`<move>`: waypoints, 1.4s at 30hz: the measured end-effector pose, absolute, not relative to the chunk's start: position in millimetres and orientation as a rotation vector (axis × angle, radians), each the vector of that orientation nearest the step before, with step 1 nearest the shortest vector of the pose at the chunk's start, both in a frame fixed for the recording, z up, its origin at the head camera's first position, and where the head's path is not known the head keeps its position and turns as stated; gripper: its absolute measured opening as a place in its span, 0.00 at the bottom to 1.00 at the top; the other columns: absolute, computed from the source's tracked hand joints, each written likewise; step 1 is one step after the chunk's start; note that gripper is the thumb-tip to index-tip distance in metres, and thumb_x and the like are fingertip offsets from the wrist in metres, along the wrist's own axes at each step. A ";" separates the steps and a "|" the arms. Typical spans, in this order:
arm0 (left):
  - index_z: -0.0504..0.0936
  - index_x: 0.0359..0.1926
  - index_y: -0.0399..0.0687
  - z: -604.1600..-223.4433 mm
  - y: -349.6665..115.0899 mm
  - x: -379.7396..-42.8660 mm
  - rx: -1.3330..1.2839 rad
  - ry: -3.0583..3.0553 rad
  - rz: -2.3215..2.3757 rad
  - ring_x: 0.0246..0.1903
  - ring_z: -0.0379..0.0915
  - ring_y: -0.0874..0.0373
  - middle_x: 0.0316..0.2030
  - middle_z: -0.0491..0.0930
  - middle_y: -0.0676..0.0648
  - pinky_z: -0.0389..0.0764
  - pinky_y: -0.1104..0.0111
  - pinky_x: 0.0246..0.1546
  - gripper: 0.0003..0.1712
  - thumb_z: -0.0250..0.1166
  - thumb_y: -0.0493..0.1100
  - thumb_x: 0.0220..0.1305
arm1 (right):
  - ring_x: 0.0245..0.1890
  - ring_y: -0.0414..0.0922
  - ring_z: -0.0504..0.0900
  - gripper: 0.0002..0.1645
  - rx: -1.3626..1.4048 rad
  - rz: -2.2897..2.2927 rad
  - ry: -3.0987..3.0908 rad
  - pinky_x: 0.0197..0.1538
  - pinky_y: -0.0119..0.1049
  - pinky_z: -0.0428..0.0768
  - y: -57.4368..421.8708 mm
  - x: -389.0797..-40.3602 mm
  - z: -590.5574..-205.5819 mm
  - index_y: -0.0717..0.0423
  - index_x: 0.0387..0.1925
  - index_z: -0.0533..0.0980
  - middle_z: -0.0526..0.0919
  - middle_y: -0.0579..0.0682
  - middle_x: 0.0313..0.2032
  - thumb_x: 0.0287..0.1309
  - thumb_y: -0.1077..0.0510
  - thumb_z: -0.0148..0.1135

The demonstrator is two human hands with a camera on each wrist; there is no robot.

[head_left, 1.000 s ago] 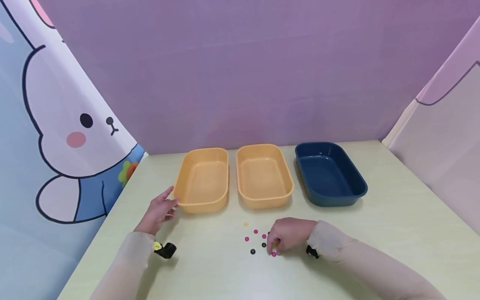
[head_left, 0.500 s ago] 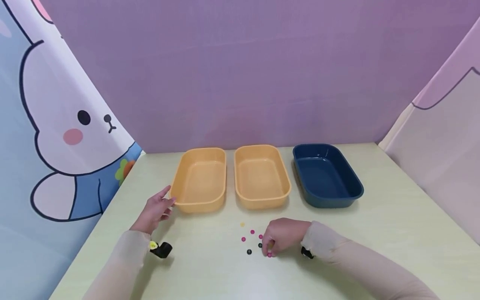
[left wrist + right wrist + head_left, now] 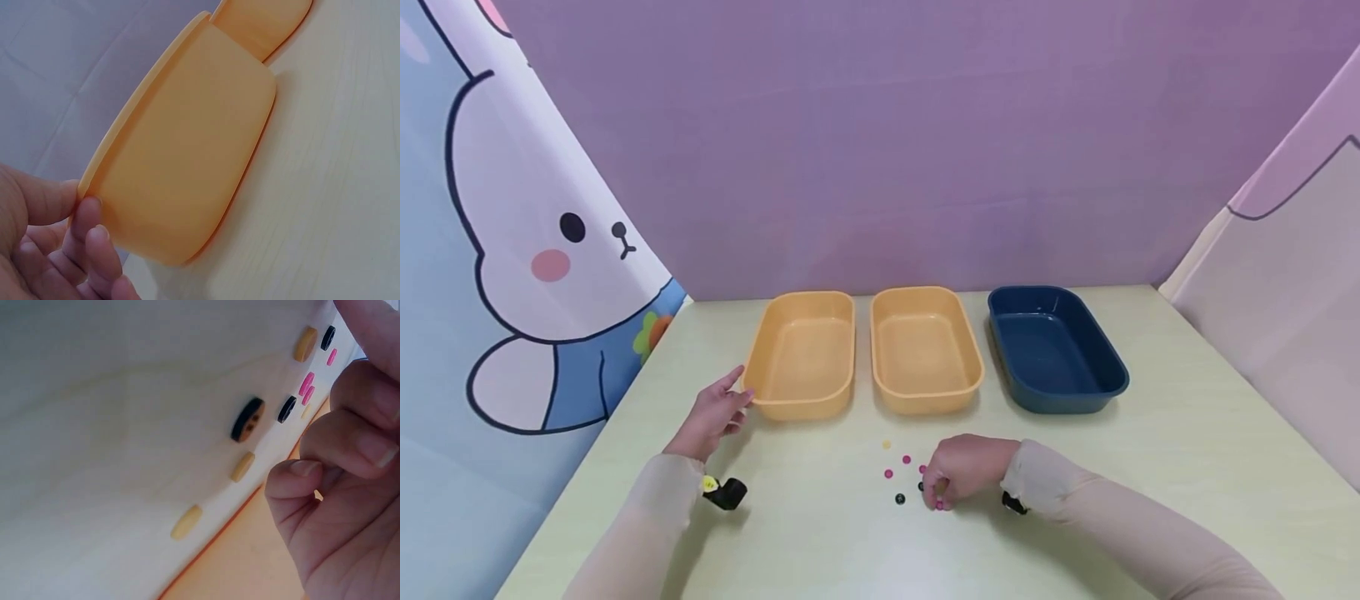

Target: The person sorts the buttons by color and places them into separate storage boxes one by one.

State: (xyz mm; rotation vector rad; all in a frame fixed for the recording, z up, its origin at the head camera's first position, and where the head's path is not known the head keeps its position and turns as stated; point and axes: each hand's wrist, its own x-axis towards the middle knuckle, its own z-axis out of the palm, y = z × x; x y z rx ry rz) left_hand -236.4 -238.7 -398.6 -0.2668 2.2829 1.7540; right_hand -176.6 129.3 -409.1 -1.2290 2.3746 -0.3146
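My left hand (image 3: 711,418) pinches the near-left rim of the left yellow tray (image 3: 803,412). In the left wrist view, its thumb (image 3: 53,201) lies over the rim and the fingers bend against the outer wall. My right hand (image 3: 964,468) is low over the table among small buttons, thumb and forefinger tips closed about a pink button (image 3: 939,505). The right wrist view cuts off those tips; the other fingers (image 3: 369,444) are curled. Near them lie a black button (image 3: 248,420), a yellow button (image 3: 187,522) and several more, some hidden from the head view.
A second yellow tray (image 3: 927,404) stands in the middle and a dark blue tray (image 3: 1063,403) at the right. A purple cloth wall (image 3: 880,150) rises behind the table (image 3: 820,533). A rabbit-print panel (image 3: 520,300) borders the left side.
My right hand has shifted slightly left, now partly covering a black button at its edge. The left hand keeps its hold on the tray. The head view has shifted a little.
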 end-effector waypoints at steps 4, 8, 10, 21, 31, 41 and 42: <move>0.45 0.76 0.50 -397.7 -238.2 -238.0 -0.289 2.293 1.737 0.21 0.67 0.60 0.29 0.73 0.53 0.69 0.70 0.28 0.38 0.54 0.41 0.72 | 0.26 0.29 0.69 0.11 -1.253 -0.308 2.365 0.37 0.23 0.70 129.9 -177.4 -409.8 0.44 0.27 0.82 0.76 0.30 0.24 0.50 0.66 0.69; 0.45 0.76 0.50 -397.4 -238.1 -238.7 -0.304 2.293 1.726 0.22 0.67 0.59 0.31 0.73 0.50 0.69 0.69 0.29 0.38 0.53 0.41 0.72 | 0.28 0.30 0.70 0.11 -1.262 -0.297 2.357 0.38 0.24 0.71 130.7 -177.7 -409.6 0.44 0.28 0.81 0.77 0.31 0.27 0.52 0.66 0.68; 0.45 0.76 0.50 -397.4 -238.0 -238.4 -0.306 2.290 1.724 0.22 0.67 0.59 0.31 0.73 0.50 0.69 0.69 0.29 0.38 0.53 0.41 0.72 | 0.28 0.30 0.71 0.11 -1.268 -0.288 2.356 0.39 0.24 0.71 130.8 -177.8 -409.4 0.44 0.29 0.80 0.78 0.32 0.28 0.53 0.65 0.68; 0.45 0.76 0.51 -396.7 -237.0 -238.0 -0.323 2.295 1.707 0.23 0.67 0.58 0.31 0.73 0.50 0.69 0.69 0.30 0.38 0.53 0.42 0.73 | 0.25 0.30 0.69 0.07 -1.305 -0.240 2.411 0.36 0.23 0.70 131.3 -177.1 -410.0 0.44 0.28 0.77 0.74 0.29 0.24 0.56 0.59 0.67; 0.45 0.76 0.49 -399.0 -237.1 -239.4 -0.311 2.300 1.721 0.22 0.66 0.60 0.30 0.74 0.52 0.69 0.69 0.29 0.37 0.53 0.42 0.73 | 0.27 0.31 0.71 0.04 -1.306 -0.183 2.460 0.38 0.26 0.72 133.7 -176.3 -407.6 0.43 0.30 0.80 0.79 0.32 0.30 0.56 0.57 0.68; 0.45 0.76 0.50 -397.9 -237.4 -240.1 -0.318 2.299 1.708 0.22 0.66 0.60 0.31 0.74 0.51 0.69 0.69 0.29 0.37 0.53 0.42 0.73 | 0.23 0.27 0.68 0.08 -1.447 0.118 2.564 0.35 0.28 0.62 126.4 -170.3 -405.9 0.40 0.25 0.82 0.76 0.29 0.20 0.44 0.59 0.69; 0.45 0.76 0.50 -397.7 -237.2 -240.4 -0.316 2.299 1.707 0.22 0.67 0.60 0.31 0.74 0.51 0.69 0.69 0.29 0.37 0.53 0.42 0.73 | 0.22 0.27 0.68 0.08 -1.461 0.151 2.573 0.34 0.28 0.61 125.6 -169.3 -405.3 0.39 0.24 0.81 0.75 0.30 0.19 0.44 0.58 0.69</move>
